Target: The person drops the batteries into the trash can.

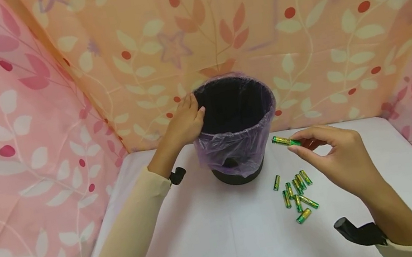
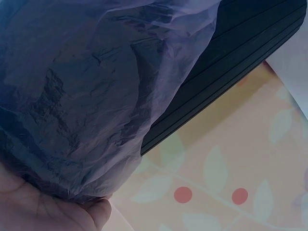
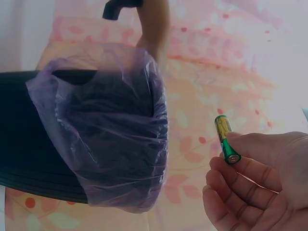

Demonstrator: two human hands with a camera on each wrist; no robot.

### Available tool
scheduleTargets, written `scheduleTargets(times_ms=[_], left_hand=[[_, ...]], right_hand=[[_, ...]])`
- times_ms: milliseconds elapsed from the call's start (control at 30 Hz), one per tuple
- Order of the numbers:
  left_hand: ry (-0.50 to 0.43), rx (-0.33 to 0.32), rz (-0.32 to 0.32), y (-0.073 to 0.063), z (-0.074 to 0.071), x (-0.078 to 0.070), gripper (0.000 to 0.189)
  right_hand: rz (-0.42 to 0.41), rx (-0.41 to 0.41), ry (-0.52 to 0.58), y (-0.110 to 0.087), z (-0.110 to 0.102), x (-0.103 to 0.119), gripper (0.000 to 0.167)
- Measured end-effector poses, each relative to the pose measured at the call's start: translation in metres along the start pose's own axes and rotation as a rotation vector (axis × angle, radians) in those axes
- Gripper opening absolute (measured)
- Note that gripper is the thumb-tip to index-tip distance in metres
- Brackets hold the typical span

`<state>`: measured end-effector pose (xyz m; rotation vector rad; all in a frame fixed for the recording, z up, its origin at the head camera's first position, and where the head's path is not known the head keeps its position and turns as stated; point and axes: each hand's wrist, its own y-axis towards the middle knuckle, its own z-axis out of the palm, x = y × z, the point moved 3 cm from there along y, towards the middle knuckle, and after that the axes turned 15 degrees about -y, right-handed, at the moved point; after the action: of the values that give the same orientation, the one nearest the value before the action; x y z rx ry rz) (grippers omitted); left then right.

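A black trash bin (image 1: 235,178) stands upright at the back of the table, lined with a thin purple plastic bag (image 1: 240,145) folded over its rim. My left hand (image 1: 185,123) grips the bin's left rim through the bag, thumb on the inner side. In the right wrist view, a green and gold battery (image 3: 223,129) is pinched between the thumb and fingers of my right hand (image 3: 269,183). That hand is in front and to the right of the bin, apart from it. Below it, several similar batteries (image 1: 298,203) lie loosely grouped on the table.
A white cloth covers the table (image 1: 194,250). Floral fabric (image 1: 326,57) hangs behind it and along both sides, close to the bin's back. Each wrist carries a black camera mount (image 1: 358,232).
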<state>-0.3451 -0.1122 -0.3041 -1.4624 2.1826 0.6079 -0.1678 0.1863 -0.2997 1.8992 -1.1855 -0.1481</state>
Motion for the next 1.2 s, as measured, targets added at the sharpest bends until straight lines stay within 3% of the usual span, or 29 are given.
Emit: scheduleTargets(times_ms=[267,667,1200], left_hand=[[-0.002,-0.004,-0.004,-0.001,0.001,0.001,0.066],[-0.01,-0.004,0.0,0.005,0.002,-0.003,0.066],[0.0,-0.005,-0.009,0.0,0.002,-0.001,0.065]], right_hand=[[-0.003,-0.025,0.004,0.028,0.013,-0.011,0.026],[-0.015,-0.067,-0.057,0.051,0.03,-0.027,0.016],[-0.015,0.029,-0.121,0.074,0.05,-0.038,0.012]])
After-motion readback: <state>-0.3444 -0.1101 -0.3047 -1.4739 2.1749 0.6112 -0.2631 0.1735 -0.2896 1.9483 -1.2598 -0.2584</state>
